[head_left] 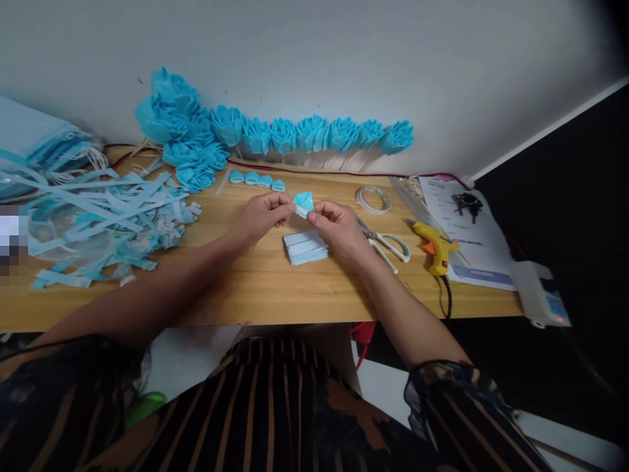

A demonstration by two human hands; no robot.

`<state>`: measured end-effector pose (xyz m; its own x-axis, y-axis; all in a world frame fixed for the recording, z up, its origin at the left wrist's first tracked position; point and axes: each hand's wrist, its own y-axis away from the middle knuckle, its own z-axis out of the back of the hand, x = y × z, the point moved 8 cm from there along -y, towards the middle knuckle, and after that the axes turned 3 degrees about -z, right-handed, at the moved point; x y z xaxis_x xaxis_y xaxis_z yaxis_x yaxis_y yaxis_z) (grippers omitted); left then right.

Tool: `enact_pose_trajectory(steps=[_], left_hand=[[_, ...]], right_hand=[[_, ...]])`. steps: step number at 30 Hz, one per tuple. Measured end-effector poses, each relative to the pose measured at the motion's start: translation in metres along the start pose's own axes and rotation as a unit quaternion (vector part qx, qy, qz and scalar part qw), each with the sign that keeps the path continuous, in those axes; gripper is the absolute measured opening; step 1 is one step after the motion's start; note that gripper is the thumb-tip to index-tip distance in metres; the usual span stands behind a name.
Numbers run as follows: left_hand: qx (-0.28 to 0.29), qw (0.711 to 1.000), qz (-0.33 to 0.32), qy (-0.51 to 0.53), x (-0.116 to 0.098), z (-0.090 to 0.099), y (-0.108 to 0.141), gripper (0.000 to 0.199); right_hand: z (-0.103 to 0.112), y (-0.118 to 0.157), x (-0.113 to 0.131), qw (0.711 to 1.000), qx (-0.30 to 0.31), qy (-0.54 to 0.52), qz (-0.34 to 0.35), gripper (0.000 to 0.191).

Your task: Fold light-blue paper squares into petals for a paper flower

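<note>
Between my two hands is a small folded blue petal [303,202] with a pale strip along its lower edge. My left hand [265,216] pinches its left side with thumb and forefinger. On the other side, my right hand [339,226] grips the lower right corner. Just below lies a stack of pale blue pieces [305,248] on the wooden table [275,295]. A row of several folded blue petals [258,180] rests beyond my left hand. White-handled scissors [388,246] lie beside my right wrist, their blades partly hidden.
Blue flowers [314,133] on sticks lean along the wall, bunched at left. Cut strips [122,216] heap at left near stacked masks [49,141]. A tape roll [373,199], yellow glue gun [436,248], printed paper [472,229], keys [468,206] and a power strip [540,295] occupy the right.
</note>
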<state>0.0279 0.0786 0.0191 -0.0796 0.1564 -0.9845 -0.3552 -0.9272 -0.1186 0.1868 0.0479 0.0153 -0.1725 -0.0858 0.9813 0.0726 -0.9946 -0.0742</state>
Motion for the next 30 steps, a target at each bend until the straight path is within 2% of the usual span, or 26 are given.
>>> enact_pose_trajectory(steps=[5,8,11,18,23,30], left_hand=[[-0.104,0.981,-0.102,-0.132,-0.022,0.013,0.008,0.018],[-0.085,0.959,-0.167,-0.213,-0.034,0.003,0.014,0.014],[-0.06,0.943,-0.206,-0.253,-0.038,-0.006,0.017,0.01],[-0.059,0.934,-0.204,-0.287,-0.032,-0.007,0.017,0.009],[-0.075,0.935,-0.209,-0.276,-0.036,-0.006,0.019,0.006],[-0.066,0.939,-0.197,-0.275,-0.032,-0.007,0.016,0.008]], right_hand=[[0.004,0.001,0.004,0.999,-0.038,0.027,0.02,0.02],[0.004,0.002,0.007,0.998,-0.047,0.036,0.032,0.019],[0.003,0.004,0.011,0.997,-0.049,0.041,0.043,0.017],[0.0,0.008,0.021,0.992,-0.057,0.078,0.077,0.015],[0.0,0.011,0.031,0.984,-0.074,0.122,0.11,0.013],[-0.002,0.013,0.034,0.976,-0.079,0.146,0.143,0.014]])
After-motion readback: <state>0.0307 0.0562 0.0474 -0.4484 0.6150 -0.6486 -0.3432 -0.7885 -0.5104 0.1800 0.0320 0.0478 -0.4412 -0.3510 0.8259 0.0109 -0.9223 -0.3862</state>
